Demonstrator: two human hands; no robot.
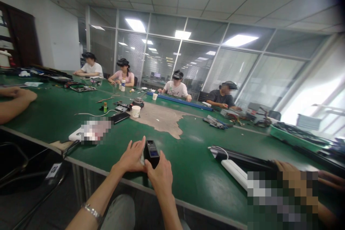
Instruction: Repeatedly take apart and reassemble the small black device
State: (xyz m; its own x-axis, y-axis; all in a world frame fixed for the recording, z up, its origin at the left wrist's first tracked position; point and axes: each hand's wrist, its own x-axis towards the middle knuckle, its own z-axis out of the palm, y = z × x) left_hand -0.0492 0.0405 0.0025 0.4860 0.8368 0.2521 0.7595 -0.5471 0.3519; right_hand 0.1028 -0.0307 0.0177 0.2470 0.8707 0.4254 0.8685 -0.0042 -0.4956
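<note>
A small black box-shaped device (152, 152) with a little display on its end stands between my two hands, at the near edge of the green table. My left hand (133, 156) presses along its left side, the thumb low and the fingers pointing up and forward. On the other side, my right hand (161, 172) grips it with thumb and fingers. A pale strip shows beside my left palm; I cannot make out what it is. Both palms partly hide the lower part of the device.
A paper cup (136, 111), a black phone (120, 117) and a blurred-out white object (77, 134) lie left of centre. At right is a white power strip (234, 172) near another person's hand (289, 172). Another person's arm (16, 102) rests at left. Several people sit across the table (188, 165).
</note>
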